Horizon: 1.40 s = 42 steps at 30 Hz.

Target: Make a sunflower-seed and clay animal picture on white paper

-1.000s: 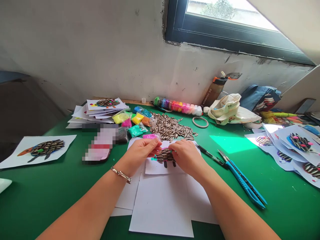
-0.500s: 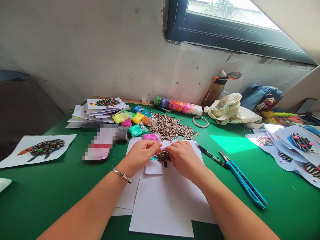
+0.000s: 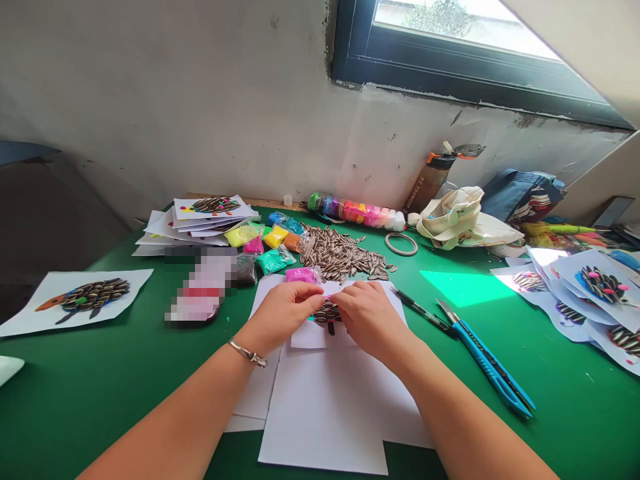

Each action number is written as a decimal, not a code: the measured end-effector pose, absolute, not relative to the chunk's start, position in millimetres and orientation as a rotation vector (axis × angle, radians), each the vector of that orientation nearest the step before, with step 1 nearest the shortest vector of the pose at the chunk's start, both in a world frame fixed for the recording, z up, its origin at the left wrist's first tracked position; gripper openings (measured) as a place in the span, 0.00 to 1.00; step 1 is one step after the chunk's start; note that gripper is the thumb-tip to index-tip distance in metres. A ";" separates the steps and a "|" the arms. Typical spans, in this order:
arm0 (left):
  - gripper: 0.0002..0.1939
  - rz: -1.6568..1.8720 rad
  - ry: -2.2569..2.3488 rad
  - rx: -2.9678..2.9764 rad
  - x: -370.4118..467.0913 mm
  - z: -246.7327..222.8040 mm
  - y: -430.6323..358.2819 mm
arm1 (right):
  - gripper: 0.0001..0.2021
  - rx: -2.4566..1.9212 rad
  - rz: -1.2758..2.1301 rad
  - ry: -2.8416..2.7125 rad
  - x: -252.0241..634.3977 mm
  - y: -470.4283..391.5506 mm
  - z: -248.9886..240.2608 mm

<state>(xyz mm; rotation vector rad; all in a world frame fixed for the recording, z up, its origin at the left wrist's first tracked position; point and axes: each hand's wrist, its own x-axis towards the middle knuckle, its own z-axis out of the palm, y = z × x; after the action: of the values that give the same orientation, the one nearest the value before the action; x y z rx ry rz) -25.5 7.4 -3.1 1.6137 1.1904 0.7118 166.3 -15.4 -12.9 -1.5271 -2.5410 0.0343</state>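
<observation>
My left hand [image 3: 287, 313], with a metal bracelet at the wrist, has its thumb and fingertips pinched together over a small card [image 3: 309, 339]. Anything in that pinch is too small to make out. My right hand [image 3: 369, 315] bends over the card's right side with fingers curled together, and their tips are partly hidden. Between both hands shows a seed picture [image 3: 327, 312]: striped sunflower seeds with bits of pink and turquoise and a dark leg-like seed below. The card rests on larger white sheets [image 3: 323, 407].
Behind the hands lie a pile of sunflower seeds [image 3: 345, 253] and bags of coloured clay [image 3: 274, 259]. A pen [image 3: 423, 312] and a blue utility knife [image 3: 487, 360], blade showing, lie at right. Finished seed pictures [image 3: 95, 297] lie left and right; a bottle [image 3: 429, 180] stands behind.
My left hand has shifted slightly right, towards my right hand, covering more of the picture's turquoise part. My right hand has hardly moved.
</observation>
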 end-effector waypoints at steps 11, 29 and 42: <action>0.11 0.508 1.241 2.356 -15.8 -11.6 -1.0 | 0.11 -1.642 0.012 -2.519 171.1 -10.9 -16.3; 0.08 0.505 1.253 2.490 -10.7 -17.4 0.6 | 0.10 -1.631 0.078 -2.465 174.6 -7.9 -16.6; 0.05 0.641 1.220 2.561 -9.4 -26.2 1.7 | 0.12 -1.681 0.104 -2.448 178.2 -7.3 -11.0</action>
<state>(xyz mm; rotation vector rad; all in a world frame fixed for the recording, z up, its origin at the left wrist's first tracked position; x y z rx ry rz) -9.4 1.7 -26.2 2.5613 1.2203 0.6413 178.2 -7.3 -11.0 -1.6813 -2.4483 0.1039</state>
